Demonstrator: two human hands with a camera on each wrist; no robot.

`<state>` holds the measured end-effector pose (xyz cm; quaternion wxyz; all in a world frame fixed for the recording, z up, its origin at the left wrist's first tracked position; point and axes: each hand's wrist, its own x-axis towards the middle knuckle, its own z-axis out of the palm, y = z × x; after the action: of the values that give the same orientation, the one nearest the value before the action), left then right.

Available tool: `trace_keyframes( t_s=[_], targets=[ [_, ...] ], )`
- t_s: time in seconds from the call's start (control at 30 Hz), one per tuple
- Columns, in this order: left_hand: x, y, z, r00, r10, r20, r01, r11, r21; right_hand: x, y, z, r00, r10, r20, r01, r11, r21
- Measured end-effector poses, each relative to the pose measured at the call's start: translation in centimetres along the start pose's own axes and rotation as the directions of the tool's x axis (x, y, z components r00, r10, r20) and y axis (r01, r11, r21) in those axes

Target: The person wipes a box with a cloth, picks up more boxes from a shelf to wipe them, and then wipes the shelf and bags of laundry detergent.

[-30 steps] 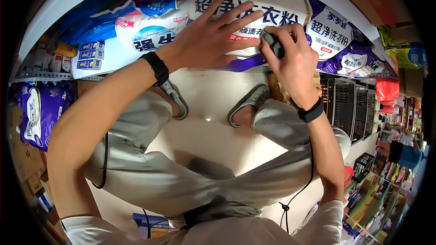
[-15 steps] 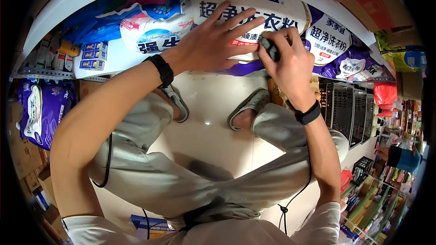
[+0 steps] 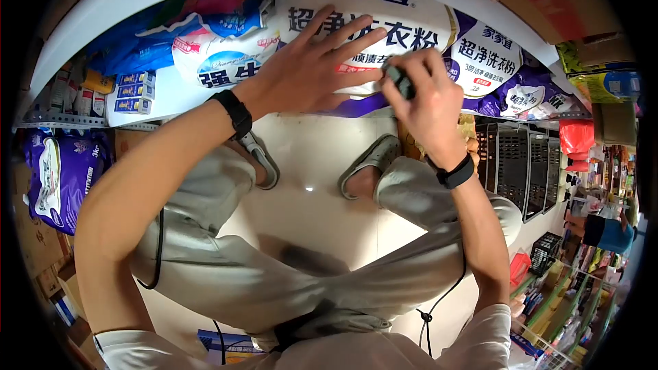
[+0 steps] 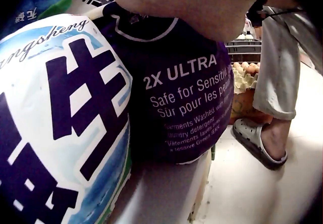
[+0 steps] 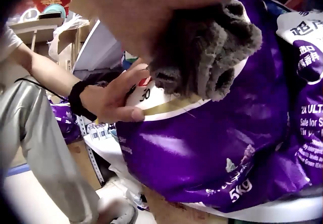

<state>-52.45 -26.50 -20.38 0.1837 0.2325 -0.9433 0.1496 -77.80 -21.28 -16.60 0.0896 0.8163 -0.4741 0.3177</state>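
A large white and purple laundry detergent bag (image 3: 411,19) lies on a white shelf, its front facing me in the head view. My left hand (image 3: 308,72) rests on its lower left front, fingers straight and spread. Against the lower right of the same front, my right hand (image 3: 430,96) grips a crumpled dark grey cloth (image 3: 399,82) in curled fingers. From the right wrist, the cloth (image 5: 207,57) looks fluffy and bunched on the bag's white panel. There the thumb side of my left hand (image 5: 116,95) lies along the panel's edge.
Left of the bag sits a white and blue detergent bag (image 3: 223,51), then small blue boxes (image 3: 135,92). A smaller detergent bag (image 3: 486,58) stands on the right. Black crates (image 3: 517,164) are beyond my right foot. Another person (image 3: 606,233) is far off at right.
My right hand with the cloth has shifted slightly left across the bag's front. The left hand stays spread in place on the bag, while the head view has moved a little.
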Motion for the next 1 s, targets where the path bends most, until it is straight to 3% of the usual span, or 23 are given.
trace_keyframes(
  t_s=[0.1,0.2,0.23,0.33,0.5,0.73,0.9,1.0],
  targets=[
    [-0.1,-0.3,0.3,1.0,0.023,-0.015,-0.023,1.0,0.016,0.0,-0.8,0.1,1.0,0.025,0.001,-0.025,0.998,0.061],
    [-0.1,-0.4,0.3,0.999,0.028,-0.017,-0.028,1.0,-0.014,0.4,0.6,-0.9,1.0,0.001,0.019,-0.001,1.0,-0.017],
    [0.0,-0.3,0.3,0.999,0.03,-0.016,-0.03,0.999,-0.031,0.7,1.0,-1.9,0.992,0.007,0.129,0.0,0.999,-0.053],
    [-0.1,-0.5,0.3,0.999,0.041,0.006,-0.041,0.999,-0.024,0.9,2.2,-4.0,0.991,0.026,0.135,-0.006,0.989,-0.147],
    [0.3,-0.3,0.2,1.0,0.029,-0.013,-0.029,0.998,-0.06,0.6,4.7,-4.5,0.974,0.212,-0.075,-0.209,0.976,0.055],
    [0.5,0.0,-0.2,1.0,0.0,0.001,0.0,0.996,-0.087,-0.2,2.2,-2.0,0.989,0.133,-0.061,-0.114,0.96,0.254],
    [0.6,0.1,-0.3,1.0,-0.006,-0.01,0.005,0.997,-0.08,-0.5,1.5,-1.0,0.994,0.102,-0.049,-0.091,0.978,0.187],
    [0.4,-0.1,-0.2,1.0,-0.006,0.001,0.006,0.994,-0.11,0.1,1.2,-2.3,0.996,0.058,0.066,-0.058,0.998,-0.004]
  ],
)
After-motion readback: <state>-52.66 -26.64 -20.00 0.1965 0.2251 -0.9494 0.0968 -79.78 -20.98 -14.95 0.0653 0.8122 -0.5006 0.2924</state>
